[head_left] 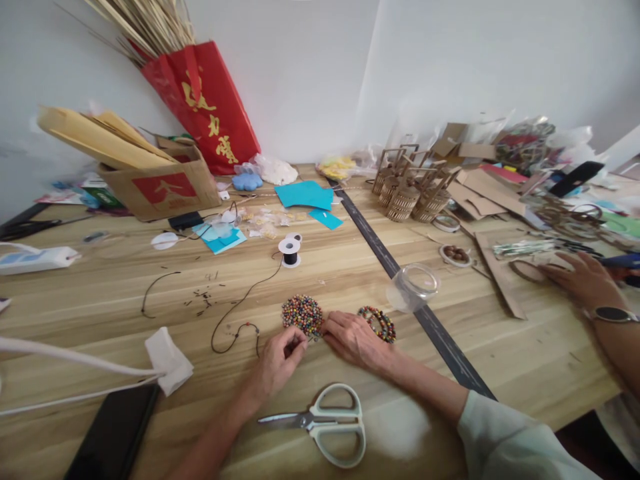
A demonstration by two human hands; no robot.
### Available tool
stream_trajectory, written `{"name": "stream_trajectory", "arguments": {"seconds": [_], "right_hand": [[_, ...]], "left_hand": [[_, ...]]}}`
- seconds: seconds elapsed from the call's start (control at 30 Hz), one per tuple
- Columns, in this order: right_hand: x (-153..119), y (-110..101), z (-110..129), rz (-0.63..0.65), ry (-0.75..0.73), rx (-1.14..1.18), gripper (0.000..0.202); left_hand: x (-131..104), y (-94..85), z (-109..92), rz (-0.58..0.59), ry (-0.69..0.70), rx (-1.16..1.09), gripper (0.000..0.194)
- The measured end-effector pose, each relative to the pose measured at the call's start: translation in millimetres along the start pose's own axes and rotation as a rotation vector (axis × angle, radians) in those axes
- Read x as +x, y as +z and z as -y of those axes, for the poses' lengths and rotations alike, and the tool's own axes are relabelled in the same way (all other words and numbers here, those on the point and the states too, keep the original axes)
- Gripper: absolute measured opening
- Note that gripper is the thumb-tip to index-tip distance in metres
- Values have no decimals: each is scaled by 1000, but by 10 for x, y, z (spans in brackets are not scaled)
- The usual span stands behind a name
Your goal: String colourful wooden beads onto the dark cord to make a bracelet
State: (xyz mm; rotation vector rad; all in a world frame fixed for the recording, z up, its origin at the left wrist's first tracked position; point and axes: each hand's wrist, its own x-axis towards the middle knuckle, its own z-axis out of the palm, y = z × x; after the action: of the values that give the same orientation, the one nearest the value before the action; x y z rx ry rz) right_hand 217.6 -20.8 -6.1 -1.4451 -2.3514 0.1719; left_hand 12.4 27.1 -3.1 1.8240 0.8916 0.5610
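Scissors (338,424) lie up close, loose beads (302,312) just beside both hands (276,363) (356,339).

- Red bag (206,107): three gold Chinese characters (213,127) ran down it; the middle one read 力.
- Cardboard box (161,180): a red panel (150,192) on its side bore a brown, pointed emblem (167,189).

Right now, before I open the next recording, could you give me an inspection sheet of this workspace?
Surface: wood-grain table, dark strip across it.
Work items: bead pile; beaded loops; black cord with a few beads; spool; scissors.
Clutter: cord scraps, blue sheets, cardboard box, phone.
Hands: left hand at the pile's near edge, right hand at its right; what they hold is unclear.
Cables: white cables at left, above the phone in view.
Surroundings: pale wall; co-worker's hand at far right.
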Motion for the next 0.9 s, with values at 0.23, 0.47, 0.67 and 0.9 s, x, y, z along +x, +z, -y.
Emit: {"name": "stream_trajectory", "arguments": {"seconds": [0.23, 0.47, 0.67, 0.9], "right_hand": [[8, 46, 21, -53, -42, 47, 17], [30, 40, 48, -51, -87, -38, 20], [19, 47, 55, -46, -87, 23, 20], [50, -23, 24, -154, -14, 398, 15]], "left_hand": [[27, -27, 43, 15, -79, -136, 20], [-1, -5, 37, 40, -41, -125, 16], [-39, 14, -34, 62, 73, 97, 13], [-46, -18, -44, 14, 42, 81, 16]]}}
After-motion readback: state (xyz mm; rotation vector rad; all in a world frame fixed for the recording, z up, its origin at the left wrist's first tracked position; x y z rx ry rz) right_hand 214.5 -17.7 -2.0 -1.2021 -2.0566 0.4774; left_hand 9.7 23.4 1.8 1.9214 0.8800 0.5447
